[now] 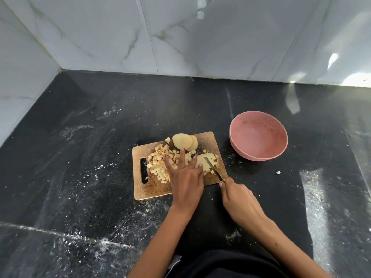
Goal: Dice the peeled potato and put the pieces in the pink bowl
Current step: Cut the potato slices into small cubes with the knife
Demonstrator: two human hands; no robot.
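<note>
The dicing step is in hand, and by the look of the board it is past halfway but not done; the left hand [185, 177] lies flat with straight, spread fingers pressing down a pale, flat slab of peeled potato [202, 163] on the small rectangular wooden cutting board [154, 189], while the right hand [236, 195] is curled round the handle of a small, narrow-bladed knife [213, 169]; the blade runs forward and to the left from that hand and meets the slab just right of the left fingertips, where a few cubes already lie loose.

Under and to the left of the left hand sits a heap of small, browning potato cubes [158, 163]; just ahead of its fingertips two round, uncut potato slices [183, 141] overlap at the board's far edge; the round pink bowl [259, 151] stands on the black speckled stone counter [80, 157] ahead and to the right of the right hand, near the board but apart from it, with no pieces in it that I can see.

The next move, I judge, calls for finishing the cuts across the held slab, keeping the left fingertips clear of the edge; then the two round slices want dicing; only after that should the cubes go to the bowl, and one stray piece [278, 172] on the counter right of the knife hand wants collecting too.
</note>
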